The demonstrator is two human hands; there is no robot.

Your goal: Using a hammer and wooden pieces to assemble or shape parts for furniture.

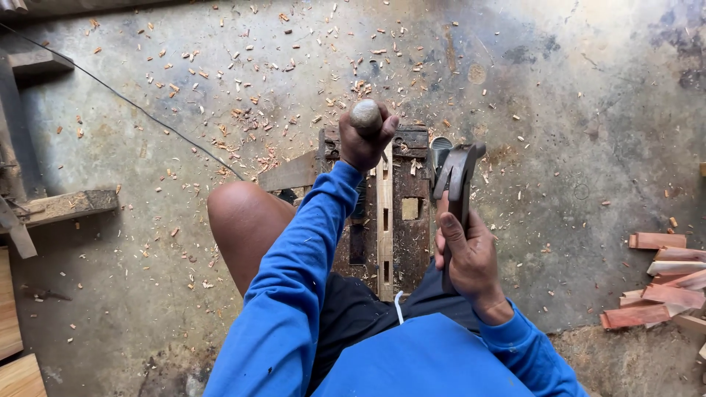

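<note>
Seen from above, a person in a blue long-sleeved top sits over a low, dark wooden block (401, 213) on a concrete floor (588, 110) strewn with wood chips. The left hand (365, 140) is closed around a rounded chisel handle (365, 116). The right hand (471, 254) grips a hammer (457, 180), head raised. Reddish wood pieces (665, 283) lie at right.
</note>
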